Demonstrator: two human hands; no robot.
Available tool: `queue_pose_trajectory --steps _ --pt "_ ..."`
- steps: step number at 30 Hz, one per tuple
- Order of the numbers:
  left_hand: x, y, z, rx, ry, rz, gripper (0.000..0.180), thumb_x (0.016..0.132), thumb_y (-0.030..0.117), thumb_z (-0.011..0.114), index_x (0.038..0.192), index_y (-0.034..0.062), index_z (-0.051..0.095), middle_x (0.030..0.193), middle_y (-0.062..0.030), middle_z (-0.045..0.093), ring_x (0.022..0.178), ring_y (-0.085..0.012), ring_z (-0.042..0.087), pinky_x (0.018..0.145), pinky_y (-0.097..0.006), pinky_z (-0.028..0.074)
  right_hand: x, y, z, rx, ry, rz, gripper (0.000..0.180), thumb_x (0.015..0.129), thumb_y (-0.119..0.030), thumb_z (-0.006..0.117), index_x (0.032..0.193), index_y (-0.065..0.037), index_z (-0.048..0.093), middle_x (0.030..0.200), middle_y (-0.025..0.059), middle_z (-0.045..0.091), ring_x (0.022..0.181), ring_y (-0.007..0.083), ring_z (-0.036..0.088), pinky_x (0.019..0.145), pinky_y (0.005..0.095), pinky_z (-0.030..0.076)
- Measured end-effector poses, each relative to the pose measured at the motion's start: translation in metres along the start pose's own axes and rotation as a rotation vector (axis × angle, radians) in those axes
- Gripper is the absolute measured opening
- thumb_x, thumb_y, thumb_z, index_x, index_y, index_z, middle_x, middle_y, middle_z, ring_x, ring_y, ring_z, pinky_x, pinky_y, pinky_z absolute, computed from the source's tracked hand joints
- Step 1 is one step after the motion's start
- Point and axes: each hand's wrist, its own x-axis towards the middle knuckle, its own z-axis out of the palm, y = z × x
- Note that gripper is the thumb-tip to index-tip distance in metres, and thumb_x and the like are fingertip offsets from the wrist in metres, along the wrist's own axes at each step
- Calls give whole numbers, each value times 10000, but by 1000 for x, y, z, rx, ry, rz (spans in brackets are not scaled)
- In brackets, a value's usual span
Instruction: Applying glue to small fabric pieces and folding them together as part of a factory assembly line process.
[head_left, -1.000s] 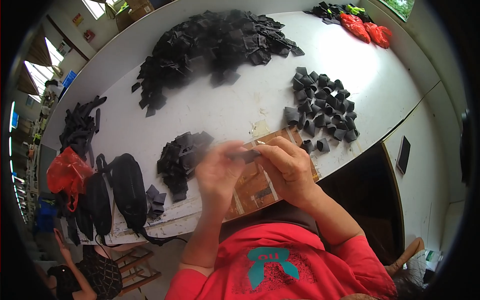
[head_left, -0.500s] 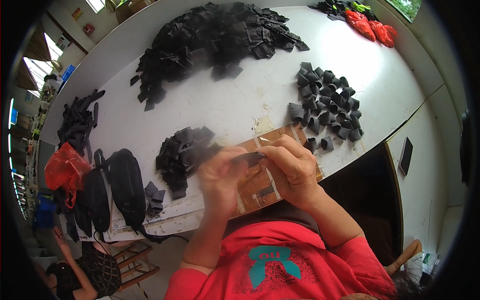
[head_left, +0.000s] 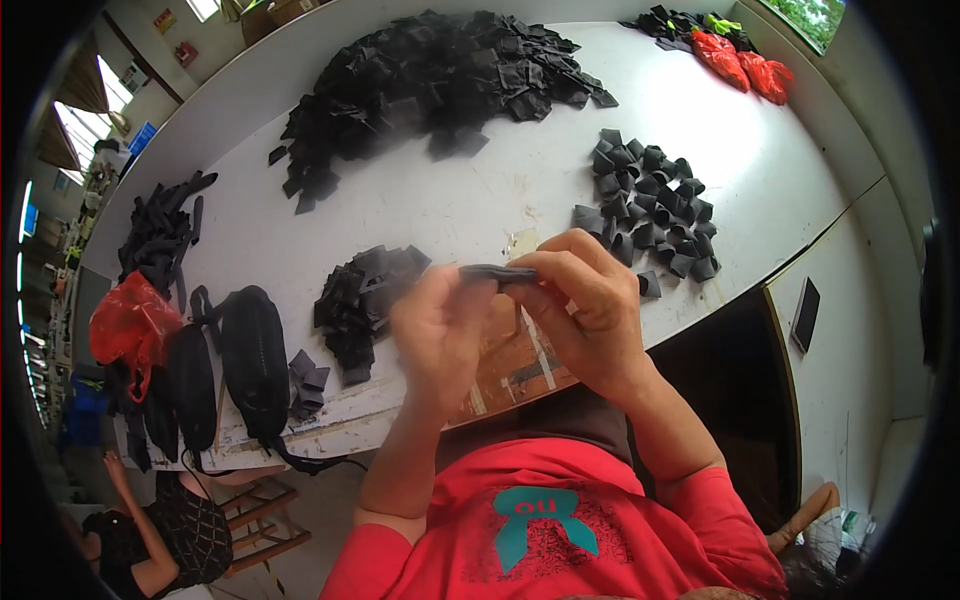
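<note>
A small dark grey folded fabric piece [head_left: 500, 274] is stretched between my two hands, above the brown board [head_left: 510, 372] at the table's front edge. My left hand [head_left: 437, 335] pinches its left end. At the other end, my right hand [head_left: 587, 310] grips it between thumb and fingers. Just left of my left hand lies a small heap of black fabric pieces [head_left: 350, 310]. Beyond my right hand, many curled fabric loops [head_left: 660, 205] are spread on the white table [head_left: 460, 215].
A large pile of black fabric squares [head_left: 400, 95] lies at the back. At left are black strips [head_left: 158, 230], a red plastic bag [head_left: 132, 320] and black pouches [head_left: 252, 365]. Red bags [head_left: 740, 68] sit far right, and a dark phone-like slab [head_left: 806, 315] rests at right. Other people are nearby.
Both hands have risen slightly away from me. The fabric piece, partly hidden before, now shows level and edge-on between my fingers.
</note>
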Motion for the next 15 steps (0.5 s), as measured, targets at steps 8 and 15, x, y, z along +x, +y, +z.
queue_pose_trajectory --steps 8,15 --pt "9 10 0 -553 -134 -96 218 824 7 556 1038 -24 525 974 -65 579 882 -92 546 771 -224 448 8 6 -8 903 -1 564 212 849 -165 582 679 -38 568 612 9 547 503 65 489 450 173 363" --pt "25 27 15 -297 -82 -11 110 796 12 600 900 -12 574 789 -38 611 703 -82 570 664 -210 452 11 10 -12 1201 -45 803 137 818 -157 618 785 -29 581 674 25 563 544 83 513 460 197 405"
